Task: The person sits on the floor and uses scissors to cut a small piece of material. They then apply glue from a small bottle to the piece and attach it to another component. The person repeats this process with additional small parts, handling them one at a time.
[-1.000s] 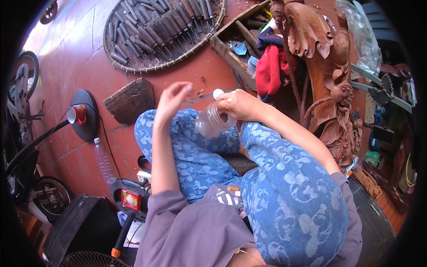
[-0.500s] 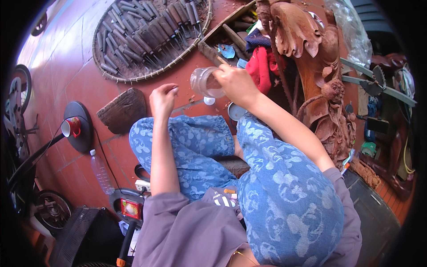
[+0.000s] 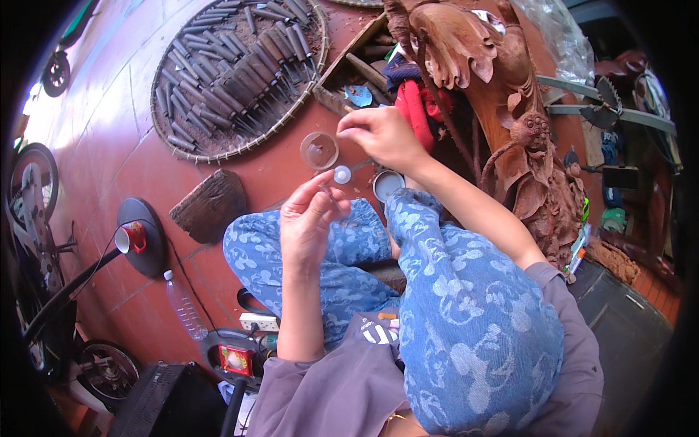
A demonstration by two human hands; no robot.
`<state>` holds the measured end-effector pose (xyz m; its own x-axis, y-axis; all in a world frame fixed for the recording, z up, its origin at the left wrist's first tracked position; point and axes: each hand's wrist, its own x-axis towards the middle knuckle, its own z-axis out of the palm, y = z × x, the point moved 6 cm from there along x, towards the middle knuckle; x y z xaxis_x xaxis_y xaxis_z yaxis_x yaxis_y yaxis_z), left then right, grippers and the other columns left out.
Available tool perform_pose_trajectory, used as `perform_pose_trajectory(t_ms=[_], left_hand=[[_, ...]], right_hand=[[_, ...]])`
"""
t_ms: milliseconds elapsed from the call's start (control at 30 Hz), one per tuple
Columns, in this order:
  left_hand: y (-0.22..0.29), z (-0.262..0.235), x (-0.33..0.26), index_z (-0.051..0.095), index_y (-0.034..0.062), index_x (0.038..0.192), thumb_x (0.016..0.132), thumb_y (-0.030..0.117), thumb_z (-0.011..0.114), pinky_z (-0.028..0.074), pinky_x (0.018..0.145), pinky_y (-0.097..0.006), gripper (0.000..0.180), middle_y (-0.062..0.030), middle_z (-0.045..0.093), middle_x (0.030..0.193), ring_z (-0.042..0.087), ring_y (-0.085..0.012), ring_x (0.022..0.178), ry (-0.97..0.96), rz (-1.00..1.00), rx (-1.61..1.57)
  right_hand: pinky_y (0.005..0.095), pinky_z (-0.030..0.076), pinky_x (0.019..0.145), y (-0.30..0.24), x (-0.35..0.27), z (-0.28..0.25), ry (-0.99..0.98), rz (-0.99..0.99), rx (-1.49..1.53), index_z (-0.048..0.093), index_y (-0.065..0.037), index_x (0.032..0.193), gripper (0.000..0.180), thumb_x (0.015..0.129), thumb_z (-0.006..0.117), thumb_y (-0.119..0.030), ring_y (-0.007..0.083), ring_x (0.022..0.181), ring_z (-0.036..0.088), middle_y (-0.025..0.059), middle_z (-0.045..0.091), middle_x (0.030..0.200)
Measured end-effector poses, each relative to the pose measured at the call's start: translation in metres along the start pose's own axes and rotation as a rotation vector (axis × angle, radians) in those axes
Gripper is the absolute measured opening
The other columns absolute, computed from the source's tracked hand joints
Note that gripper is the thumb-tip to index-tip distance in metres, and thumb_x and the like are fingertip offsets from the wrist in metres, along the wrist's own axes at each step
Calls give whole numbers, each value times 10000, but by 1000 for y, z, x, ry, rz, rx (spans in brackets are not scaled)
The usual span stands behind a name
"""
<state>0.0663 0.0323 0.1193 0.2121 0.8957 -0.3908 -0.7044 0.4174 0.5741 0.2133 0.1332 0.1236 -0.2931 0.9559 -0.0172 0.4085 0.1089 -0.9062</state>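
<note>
I sit with my knees up in blue patterned trousers (image 3: pixel 466 291). A clear plastic bottle (image 3: pixel 319 151) stands on the red tiled floor and I see it end-on. My right hand (image 3: pixel 382 137) hovers just right of its rim with the fingertips pinched together; I cannot tell whether they touch it. A small white cap (image 3: pixel 341 174) lies just below the bottle. My left hand (image 3: pixel 312 218) is raised over my left knee, its fingers loosely curved, the fingertips right beside the cap. A small round tin (image 3: pixel 388 183) sits by my right knee.
A round woven tray (image 3: pixel 175 142) full of several carving chisels lies at the upper left. A carved wooden piece (image 3: pixel 502 95) stands to the right, with red cloth (image 3: pixel 416 109) by it. A wood block (image 3: pixel 210 205), a black lamp base (image 3: pixel 149 240), a plastic water bottle (image 3: pixel 183 309) and a power strip (image 3: pixel 258 322) lie left.
My right hand carried the clear bottle away from my body and down to the floor by the cap. My left hand dropped from its raised spread pose toward the cap.
</note>
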Motion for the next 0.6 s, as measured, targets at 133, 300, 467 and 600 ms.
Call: perform_pose_trajectory(t_ms=[133,300,467,600], left_hand=[[-24,31,9,507,-17,1205,834,15,606,534,715,-271,385,-134,643,931,642,-173,791,-3,0,126],[-52,76,35,535,-22,1140,820,1,623,520,787,-269,332,-130,648,968,635,-164,870,-45,-12,169],[-75,107,48,572,-20,1082,829,9,630,516,783,-254,261,-98,645,956,622,-131,859,-103,-19,117],[-91,118,46,570,-33,1054,822,-21,626,522,767,-248,239,-99,641,937,617,-121,827,-148,-15,71]], right_hand=[[207,475,660,-37,-38,-42,0,274,528,645,17,879,105,846,617,-80,83,717,586,26,635,793],[210,477,659,-19,-83,-66,253,277,798,628,21,893,83,852,612,-50,91,738,577,30,593,859],[199,480,691,-12,-107,-86,512,229,747,624,19,896,65,849,607,-21,79,794,571,26,569,930],[188,491,711,-9,-123,-92,584,228,689,629,18,894,59,848,597,1,84,837,576,37,569,942]])
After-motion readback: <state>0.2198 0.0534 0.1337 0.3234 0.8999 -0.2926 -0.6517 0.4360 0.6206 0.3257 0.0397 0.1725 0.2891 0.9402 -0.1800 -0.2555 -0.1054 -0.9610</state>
